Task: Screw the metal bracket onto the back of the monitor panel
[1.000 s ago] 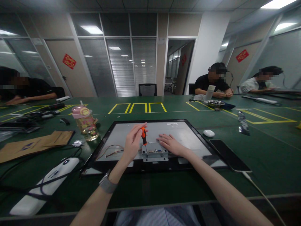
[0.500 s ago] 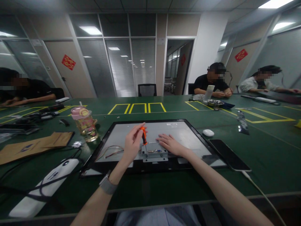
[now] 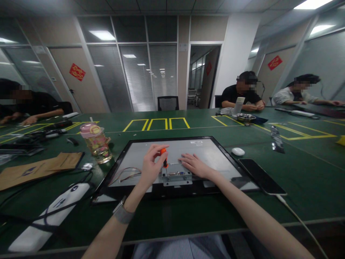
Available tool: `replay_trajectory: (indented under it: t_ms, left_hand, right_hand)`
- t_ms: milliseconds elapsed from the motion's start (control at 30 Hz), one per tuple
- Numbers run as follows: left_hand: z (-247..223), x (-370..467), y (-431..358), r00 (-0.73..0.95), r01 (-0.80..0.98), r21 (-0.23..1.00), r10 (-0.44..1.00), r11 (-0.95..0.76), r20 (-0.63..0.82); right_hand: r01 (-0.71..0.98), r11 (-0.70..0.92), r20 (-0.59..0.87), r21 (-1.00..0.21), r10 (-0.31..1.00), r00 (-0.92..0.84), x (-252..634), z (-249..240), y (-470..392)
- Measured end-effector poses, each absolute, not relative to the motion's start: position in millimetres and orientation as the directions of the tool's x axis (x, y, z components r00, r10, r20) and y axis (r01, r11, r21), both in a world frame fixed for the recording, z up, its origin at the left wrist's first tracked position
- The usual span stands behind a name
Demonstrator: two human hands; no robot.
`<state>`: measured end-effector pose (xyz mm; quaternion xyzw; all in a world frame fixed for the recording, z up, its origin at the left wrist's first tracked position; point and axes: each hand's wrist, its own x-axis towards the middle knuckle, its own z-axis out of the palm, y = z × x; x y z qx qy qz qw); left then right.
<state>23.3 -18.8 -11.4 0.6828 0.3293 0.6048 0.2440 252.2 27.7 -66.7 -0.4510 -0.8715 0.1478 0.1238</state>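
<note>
My left hand (image 3: 153, 162) grips the handle of an orange and black screwdriver (image 3: 165, 163), which stands nearly upright. Its tip meets the left part of a small metal box (image 3: 176, 177) with ports on its near side. That box sits at the near edge of a flat display panel (image 3: 151, 144) with a black frame and grey back. My right hand (image 3: 195, 165) lies flat with fingers spread on the panel, just right of the box. Thin wires (image 3: 126, 173) rest on the panel's left side.
Left of the panel are a pink-lidded bottle (image 3: 98, 144), a brown paper bag (image 3: 40, 167) and a white power strip (image 3: 51, 217) with black cables. A phone (image 3: 262, 176) and white case (image 3: 238, 151) lie to the right. Three people sit across the green table (image 3: 188, 219).
The fingers of my left hand have shifted around the screwdriver's handle, and the index finger now stretches across its top. My right hand stays on the panel.
</note>
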Motion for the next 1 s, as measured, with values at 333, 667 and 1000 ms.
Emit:
replay_trajectory:
  t_ms: [333, 667, 1000]
  left_hand:
    - [-9.8, 22.9, -23.2, 0.122, 0.039, 0.775, 0.773, -0.631, 0.623]
    - [-11.2, 21.5, -18.5, 0.030, 0.160, 0.717, 0.729, -0.679, 0.684]
    - [-13.3, 23.1, -18.3, 0.012, 0.173, 0.751, 0.764, -0.638, 0.646]
  right_hand:
    - [0.750, 0.543, 0.083, -0.377, 0.827, -0.556, 251.9, -65.9, 27.7]
    - [0.754, 0.551, 0.087, -0.357, 0.823, -0.561, 251.7, -69.0, 29.7]
    - [0.748, 0.550, 0.078, -0.371, 0.821, -0.565, 251.7, -65.5, 27.8]
